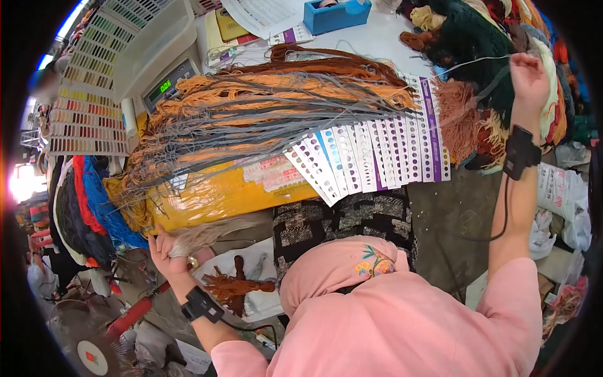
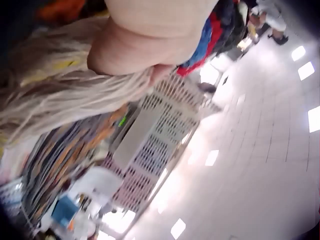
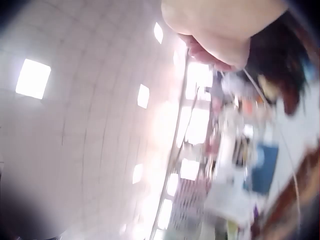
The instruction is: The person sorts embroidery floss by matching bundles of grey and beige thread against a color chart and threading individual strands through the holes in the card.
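My left hand (image 1: 166, 253), low beside the table's front left corner, grips a bundle of pale beige thread (image 1: 210, 234). In the left wrist view the beige thread (image 2: 75, 97) spreads out from under the curled fingers. Out to the right, my raised right hand (image 1: 529, 78) pinches the end of a thin whitish thread (image 1: 471, 61), which runs taut leftward over the table. The right wrist view shows this thread (image 3: 294, 172) trailing from the fingertips. Between the hands lie long grey, orange and brown yarn hanks (image 1: 276, 100), overlapping a fan of colour sample cards (image 1: 377, 151).
A scale (image 1: 164, 86) with a plastic tray (image 1: 154, 47) stands at the back left near colour charts (image 1: 88, 125). A blue tape dispenser (image 1: 338, 19) sits at the back. Dark green yarn (image 1: 468, 56) is heaped at right. Brown skeins (image 1: 239, 286) lie on a white bag below.
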The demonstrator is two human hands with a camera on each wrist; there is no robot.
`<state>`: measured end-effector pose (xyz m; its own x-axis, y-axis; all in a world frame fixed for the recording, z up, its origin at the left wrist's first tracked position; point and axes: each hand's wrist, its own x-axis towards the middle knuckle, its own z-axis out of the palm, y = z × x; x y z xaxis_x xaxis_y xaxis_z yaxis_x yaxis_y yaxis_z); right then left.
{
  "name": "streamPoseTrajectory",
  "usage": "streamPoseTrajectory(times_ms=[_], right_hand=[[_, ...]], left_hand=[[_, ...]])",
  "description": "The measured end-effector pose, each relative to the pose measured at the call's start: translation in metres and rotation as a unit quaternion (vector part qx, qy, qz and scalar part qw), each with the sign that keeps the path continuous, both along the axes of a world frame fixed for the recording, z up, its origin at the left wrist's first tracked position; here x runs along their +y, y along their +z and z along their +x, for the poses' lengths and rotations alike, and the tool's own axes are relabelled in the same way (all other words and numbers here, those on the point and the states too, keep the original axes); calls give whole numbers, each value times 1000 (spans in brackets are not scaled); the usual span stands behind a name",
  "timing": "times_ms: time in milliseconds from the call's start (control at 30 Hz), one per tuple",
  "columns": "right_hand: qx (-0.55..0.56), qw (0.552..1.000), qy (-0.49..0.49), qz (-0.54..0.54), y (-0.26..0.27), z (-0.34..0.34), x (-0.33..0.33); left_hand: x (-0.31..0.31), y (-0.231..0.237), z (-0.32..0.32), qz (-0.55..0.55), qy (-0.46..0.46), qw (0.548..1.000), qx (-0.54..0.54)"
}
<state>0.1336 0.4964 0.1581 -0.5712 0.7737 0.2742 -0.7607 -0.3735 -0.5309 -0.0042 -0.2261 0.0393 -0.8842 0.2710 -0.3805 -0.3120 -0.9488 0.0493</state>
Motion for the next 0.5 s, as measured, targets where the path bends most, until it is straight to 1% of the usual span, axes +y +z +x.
streamPoseTrajectory(times_ms=[33,67,100,133,167,200,233,267,333,367,467,500], right_hand=[[-55,994,16,90,2,-15,-15],[-110,978,32,177,2,-38,-51],[-207,944,23,255,-24,-57,-101],[-392,772,-102,490,-37,-64,-172],[-400,780,47,479,-71,-71,-210],[-416,764,188,456,-105,-78,-248],[-417,743,181,492,-131,-79,-281],[-363,734,143,556,-155,-77,-304],[-326,720,114,602,-161,-75,-331],[-320,685,16,655,-159,-72,-340],[-347,682,10,644,-179,-78,-343],[-348,688,0,636,-181,-82,-343]], left_hand=[[29,16,4,-39,-65,997,13],[66,16,9,-125,-122,985,-2],[103,17,14,-204,-183,962,-15],[133,4,17,-324,-234,915,-50],[160,-7,18,-342,-294,892,-18],[182,-15,19,-358,-350,865,13],[197,-17,20,-385,-360,849,21],[208,-18,22,-414,-369,832,27],[225,-16,26,-446,-382,809,23],[231,-16,25,-462,-389,797,22],[245,-45,14,-531,-392,743,109],[251,-49,8,-554,-371,737,109]])
